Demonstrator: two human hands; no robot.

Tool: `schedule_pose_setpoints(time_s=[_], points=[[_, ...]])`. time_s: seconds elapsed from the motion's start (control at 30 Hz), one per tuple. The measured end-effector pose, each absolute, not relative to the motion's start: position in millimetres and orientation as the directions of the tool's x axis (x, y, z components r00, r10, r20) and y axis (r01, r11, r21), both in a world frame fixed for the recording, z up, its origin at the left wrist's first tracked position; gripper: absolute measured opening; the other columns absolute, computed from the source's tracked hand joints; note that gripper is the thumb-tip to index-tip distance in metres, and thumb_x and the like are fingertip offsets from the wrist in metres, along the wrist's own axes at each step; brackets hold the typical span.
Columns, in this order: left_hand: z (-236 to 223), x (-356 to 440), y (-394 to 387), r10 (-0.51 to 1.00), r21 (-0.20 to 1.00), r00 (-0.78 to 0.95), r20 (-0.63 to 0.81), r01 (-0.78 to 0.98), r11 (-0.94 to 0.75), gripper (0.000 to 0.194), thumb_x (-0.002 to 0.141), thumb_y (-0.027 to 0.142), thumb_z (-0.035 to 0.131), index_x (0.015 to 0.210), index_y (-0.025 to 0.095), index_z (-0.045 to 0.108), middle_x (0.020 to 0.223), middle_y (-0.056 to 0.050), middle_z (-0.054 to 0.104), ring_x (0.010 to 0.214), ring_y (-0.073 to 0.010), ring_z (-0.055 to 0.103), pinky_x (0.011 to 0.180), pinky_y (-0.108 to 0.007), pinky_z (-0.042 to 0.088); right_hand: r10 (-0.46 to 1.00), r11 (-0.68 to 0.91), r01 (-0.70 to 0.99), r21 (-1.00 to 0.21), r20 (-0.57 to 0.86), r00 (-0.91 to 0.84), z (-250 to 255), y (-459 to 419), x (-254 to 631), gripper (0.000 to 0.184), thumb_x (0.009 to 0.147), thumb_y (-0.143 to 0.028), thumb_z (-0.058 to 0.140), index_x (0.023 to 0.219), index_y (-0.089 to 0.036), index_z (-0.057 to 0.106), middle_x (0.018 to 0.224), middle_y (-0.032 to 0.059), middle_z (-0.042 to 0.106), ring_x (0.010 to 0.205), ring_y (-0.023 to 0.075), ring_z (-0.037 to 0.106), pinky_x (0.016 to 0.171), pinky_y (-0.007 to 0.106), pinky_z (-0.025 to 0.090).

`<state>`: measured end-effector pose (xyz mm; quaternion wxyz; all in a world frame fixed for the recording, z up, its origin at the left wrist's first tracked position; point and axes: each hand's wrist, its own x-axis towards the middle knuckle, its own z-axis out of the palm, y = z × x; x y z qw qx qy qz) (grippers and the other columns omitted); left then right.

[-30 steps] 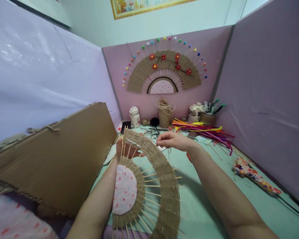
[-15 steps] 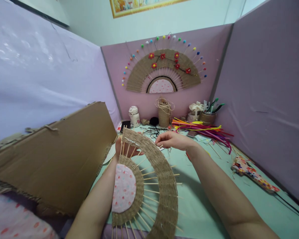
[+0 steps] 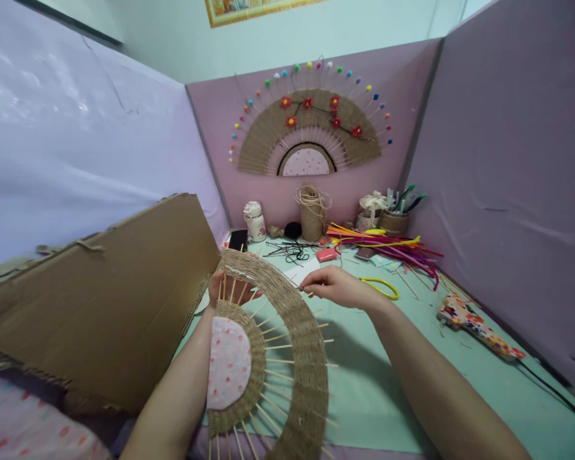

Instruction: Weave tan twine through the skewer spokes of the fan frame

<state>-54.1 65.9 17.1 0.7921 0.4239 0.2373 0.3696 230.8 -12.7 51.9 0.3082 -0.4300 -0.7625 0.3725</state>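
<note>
My left hand (image 3: pixel 237 291) sits behind a fan (image 3: pixel 310 358), my right hand (image 3: pixel 330 285) just beside it; cardboard (image 3: pixel 100 306) stands left, a glue gun (image 3: pixel 479 329) lies right. Behind, a jar (image 3: pixel 255 223) and twine (image 3: pixel 312 214) sit below a second fan (image 3: pixel 311 117), pipe cleaners (image 3: pixel 383 239) right.

Holding a half-round fan (image 3: pixel 311 351) near its top with the left hand (image 3: pixel 237 288); pinching close by its outer rim with the right hand (image 3: pixel 329 285) (hard to tell if touching); facing a flowered fan (image 3: pixel 316 116) on the pink panel (image 3: pixel 211 121), with twine spool (image 3: pixel 312 218), jar (image 3: pixel 255 223) and pipe cleaners (image 3: pixel 382 244) on the table (image 3: pixel 374 396).
</note>
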Motion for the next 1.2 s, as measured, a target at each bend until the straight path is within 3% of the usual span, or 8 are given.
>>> schedule_pose_setpoints(time_s=[0.2, 0.5, 0.63, 0.73, 0.9, 1.07, 1.2], points=[[15, -49, 66, 0.767, 0.793, 0.634, 0.100, -0.516, 0.323, 0.046, 0.072, 0.044, 0.050, 0.113, 0.027, 0.061, 0.115, -0.006, 0.065, 0.098, -0.0309, 0.060, 0.071, -0.039, 0.051, 0.862, 0.507, 0.519, -0.688, 0.403, -0.307, 55, -36, 225, 0.023, 0.086, -0.022, 0.046, 0.092, -0.021, 0.067, 0.089, 0.0031, 0.066, 0.079, 0.0133, 0.057, 0.071, 0.024, 0.042], [23, -39, 60, 0.685, 0.713, 0.712, 0.157, -0.561, 0.420, 0.071, 0.070, 0.037, 0.051, 0.139, 0.027, 0.034, 0.119, -0.007, 0.061, 0.095, -0.0283, 0.061, 0.075, -0.044, 0.049, 0.775, 0.602, 0.650, -0.463, 0.536, -0.336, 44, -54, 219, 0.018, 0.089, -0.022, 0.048, 0.094, -0.020, 0.064, 0.087, 0.0063, 0.059, 0.084, 0.0162, 0.054, 0.074, 0.028, 0.043], [22, -37, 60, 0.687, 0.743, 0.718, 0.112, -0.520, 0.421, 0.075, 0.071, 0.059, 0.048, 0.139, 0.029, 0.036, 0.126, -0.008, 0.057, 0.104, -0.0320, 0.057, 0.076, -0.043, 0.048, 0.770, 0.601, 0.668, -0.439, 0.542, -0.337, 37, -53, 218, 0.019, 0.090, -0.023, 0.046, 0.095, -0.019, 0.064, 0.087, 0.0071, 0.058, 0.083, 0.0168, 0.054, 0.073, 0.028, 0.044], [15, -36, 64, 0.717, 0.756, 0.695, 0.050, -0.495, 0.427, 0.090, 0.061, 0.083, 0.035, 0.133, 0.030, 0.045, 0.125, -0.010, 0.058, 0.112, -0.0360, 0.051, 0.077, -0.044, 0.047, 0.768, 0.606, 0.661, -0.442, 0.540, -0.343, 35, -52, 217, 0.019, 0.090, -0.022, 0.046, 0.095, -0.019, 0.064, 0.086, 0.0070, 0.058, 0.083, 0.0167, 0.054, 0.072, 0.028, 0.044], [7, -30, 69, 0.730, 0.728, 0.681, 0.054, -0.527, 0.438, 0.100, 0.055, 0.091, 0.026, 0.124, 0.025, 0.057, 0.119, -0.011, 0.062, 0.115, -0.0366, 0.049, 0.081, -0.044, 0.045, 0.747, 0.624, 0.663, -0.413, 0.564, -0.352, 34, -53, 215, 0.020, 0.090, -0.022, 0.044, 0.096, -0.019, 0.063, 0.084, 0.0072, 0.058, 0.081, 0.0168, 0.054, 0.072, 0.029, 0.044], [6, -37, 68, 0.726, 0.777, 0.684, 0.068, -0.493, 0.391, 0.087, 0.058, 0.086, 0.037, 0.120, 0.029, 0.060, 0.120, -0.009, 0.063, 0.119, -0.0367, 0.046, 0.090, -0.046, 0.039, 0.713, 0.649, 0.661, -0.376, 0.604, -0.357, 32, -54, 217, 0.019, 0.089, -0.022, 0.046, 0.095, -0.019, 0.063, 0.083, 0.0074, 0.059, 0.080, 0.0171, 0.055, 0.070, 0.030, 0.044], [6, -49, 70, 0.645, 0.782, 0.755, 0.121, -0.473, 0.407, 0.071, 0.065, 0.063, 0.057, 0.125, 0.024, 0.054, 0.118, -0.013, 0.063, 0.111, -0.0371, 0.052, 0.087, -0.053, 0.041, 0.684, 0.667, 0.655, -0.355, 0.641, -0.349, 29, -54, 217, 0.018, 0.089, -0.021, 0.046, 0.097, -0.020, 0.063, 0.085, 0.0077, 0.059, 0.081, 0.0172, 0.055, 0.071, 0.031, 0.045]])
